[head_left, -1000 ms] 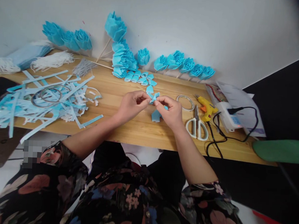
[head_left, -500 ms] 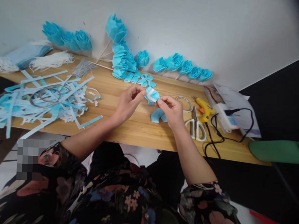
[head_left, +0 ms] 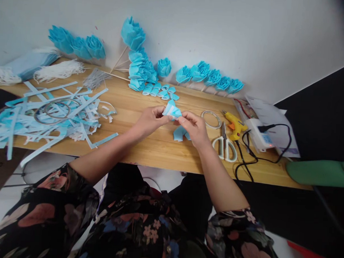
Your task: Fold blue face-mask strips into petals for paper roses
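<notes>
Over the middle of the wooden table [head_left: 148, 150] both my hands pinch one small folded blue petal piece [head_left: 171, 110]. My left hand [head_left: 150, 121] grips its left side with closed fingers. From the right, my right hand [head_left: 194, 127] holds it between thumb and fingertips. Another folded blue piece [head_left: 179, 133] lies on the table just under my right hand. A row of similar folded petals [head_left: 161, 91] lies farther back.
Finished blue paper flowers [head_left: 208, 76] on sticks lean along the wall. A heap of blue and white strips [head_left: 53, 112] covers the left. To the right lie a tape ring [head_left: 211, 118], white scissors [head_left: 225, 144], a yellow glue gun [head_left: 235, 124] and a corded power strip [head_left: 260, 136].
My left hand let go of the blue piece half a second ago, then closed on it again. The piece now sits folded between both hands, slightly nearer me.
</notes>
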Demonstrator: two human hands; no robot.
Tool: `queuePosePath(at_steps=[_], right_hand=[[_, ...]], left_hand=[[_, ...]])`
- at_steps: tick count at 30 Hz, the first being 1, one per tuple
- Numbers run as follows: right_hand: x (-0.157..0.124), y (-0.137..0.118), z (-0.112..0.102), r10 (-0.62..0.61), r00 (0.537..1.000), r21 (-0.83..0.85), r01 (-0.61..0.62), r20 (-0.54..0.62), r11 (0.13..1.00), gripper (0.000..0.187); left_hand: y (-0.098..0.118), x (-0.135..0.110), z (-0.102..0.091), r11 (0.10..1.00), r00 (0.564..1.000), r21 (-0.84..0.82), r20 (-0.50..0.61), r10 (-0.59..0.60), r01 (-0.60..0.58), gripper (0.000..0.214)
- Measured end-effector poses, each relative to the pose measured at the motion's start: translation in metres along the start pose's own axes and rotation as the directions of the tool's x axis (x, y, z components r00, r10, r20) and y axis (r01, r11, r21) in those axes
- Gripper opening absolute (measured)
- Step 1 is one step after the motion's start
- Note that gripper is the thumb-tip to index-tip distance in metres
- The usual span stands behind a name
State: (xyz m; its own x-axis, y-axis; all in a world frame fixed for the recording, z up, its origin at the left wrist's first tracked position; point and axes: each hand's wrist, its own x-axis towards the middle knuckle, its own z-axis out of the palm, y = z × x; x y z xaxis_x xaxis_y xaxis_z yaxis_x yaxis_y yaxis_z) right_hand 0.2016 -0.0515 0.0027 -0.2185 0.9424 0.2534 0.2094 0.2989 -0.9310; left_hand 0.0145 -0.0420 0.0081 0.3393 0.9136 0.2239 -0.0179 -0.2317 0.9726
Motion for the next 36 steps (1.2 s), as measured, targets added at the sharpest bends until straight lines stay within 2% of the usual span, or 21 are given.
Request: queuePosePath(at_steps=[9,16,20,24,27,30,33,36], right_hand=[[0.002,0.004,0.001,-0.027,1.0,0.008,0.027,-0.001,1.0,0.016],[0.004,0.012,-0.003,-0.015,0.999,-0.016,0.014,-0.039,1.0,0.019],[0.005,0.013,-0.001,-0.038,0.994,-0.05,0.033,-0.103,0.998,0.021],[0.005,0.014,0.001,-0.103,0.962,-0.06,0.091,-0.251,0.994,0.033],[0.006,0.016,0.003,-0.088,0.955,-0.047,0.078,-0.283,0.996,0.028],[0.006,0.014,0.004,-0.07,0.953,-0.038,0.061,-0.294,0.997,0.02],[0.006,0.011,0.004,-0.068,0.95,-0.035,0.06,-0.304,0.998,0.017],[0.005,0.009,0.003,-0.069,0.956,-0.04,0.06,-0.286,0.997,0.016]], left_hand=[[-0.002,0.001,-0.001,0.993,0.994,-0.043,-0.015,-0.112,0.111,0.014],[0.0,0.001,-0.002,0.98,0.983,-0.123,-0.076,-0.167,0.157,0.02],[0.001,0.003,-0.002,0.984,0.98,-0.113,-0.134,-0.149,0.134,0.015],[-0.001,0.004,-0.002,0.993,0.98,-0.072,-0.168,-0.109,0.098,0.007],[-0.005,0.005,-0.002,0.996,0.982,-0.047,-0.171,-0.083,0.076,0.007],[-0.009,0.005,-0.003,0.997,0.973,-0.067,-0.221,-0.059,0.046,0.006],[-0.01,0.005,-0.003,0.996,0.969,-0.088,-0.244,-0.029,0.008,0.018],[-0.008,0.004,-0.003,0.997,0.979,-0.072,-0.205,-0.022,0.007,0.032]])
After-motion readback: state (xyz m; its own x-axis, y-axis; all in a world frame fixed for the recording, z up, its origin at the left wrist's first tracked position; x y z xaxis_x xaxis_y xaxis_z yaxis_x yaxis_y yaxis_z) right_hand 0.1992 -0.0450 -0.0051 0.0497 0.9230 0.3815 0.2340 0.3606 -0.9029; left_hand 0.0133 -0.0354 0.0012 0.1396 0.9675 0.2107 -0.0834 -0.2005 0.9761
